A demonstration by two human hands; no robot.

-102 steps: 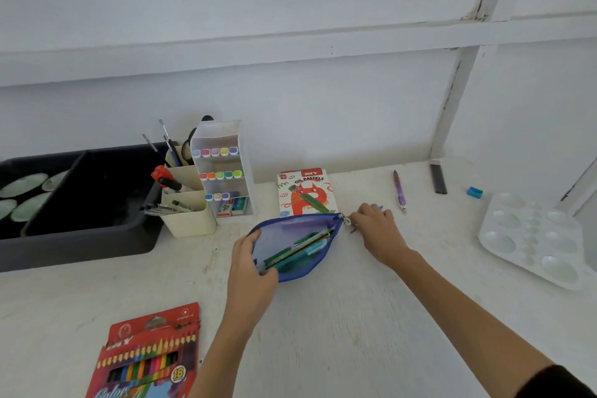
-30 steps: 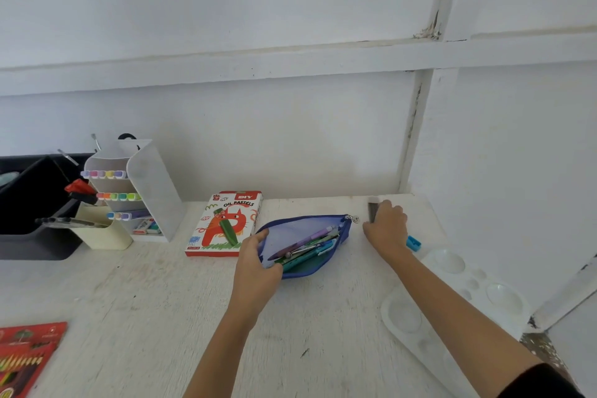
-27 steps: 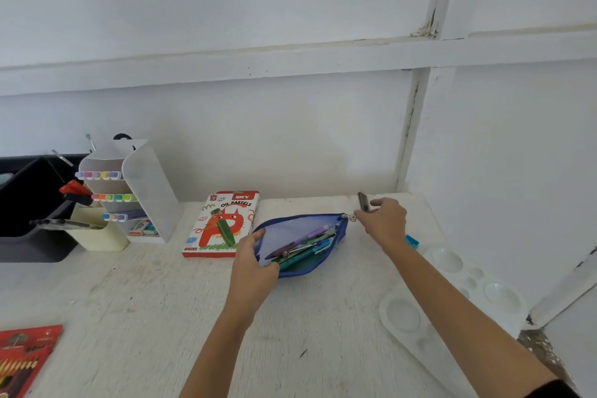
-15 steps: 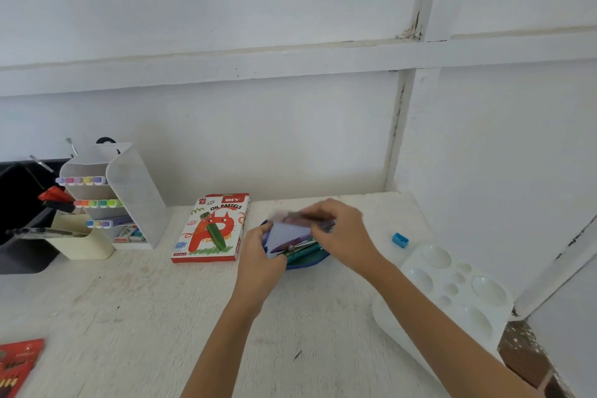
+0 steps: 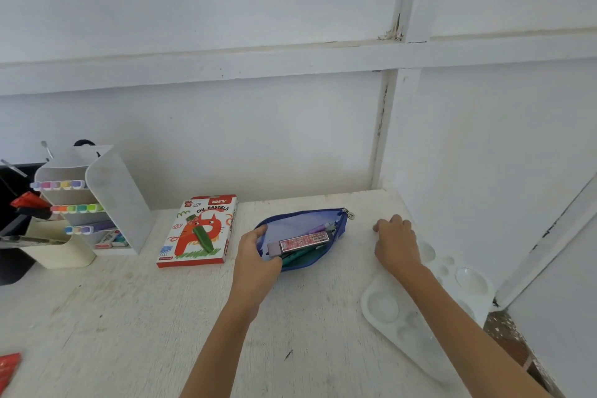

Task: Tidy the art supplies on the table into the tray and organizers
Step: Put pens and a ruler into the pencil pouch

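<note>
A blue mesh pencil pouch (image 5: 336,229) lies open on the white table (image 5: 129,317), with pens and a dark lead case with a red label (image 5: 300,242) in its mouth. My left hand (image 5: 255,255) grips the pouch's near left edge and holds it open. To the right of the pouch, my right hand (image 5: 394,242) rests on the table with fingers curled down; whatever is under it is hidden. A white paint palette (image 5: 387,307) lies partly under my right forearm.
An oil pastels box (image 5: 200,229) lies left of the pouch. Further left stand a white marker organizer (image 5: 106,197), a cream holder (image 5: 58,252) and a black tray (image 5: 9,268). A red pencil box corner (image 5: 8,365) shows bottom left. The wall corner bounds the table at the right.
My right hand carried the dark lead case from the table's back into the pouch, then moved right onto the spot where a blue sharpener lay. My left hand stayed on the pouch.
</note>
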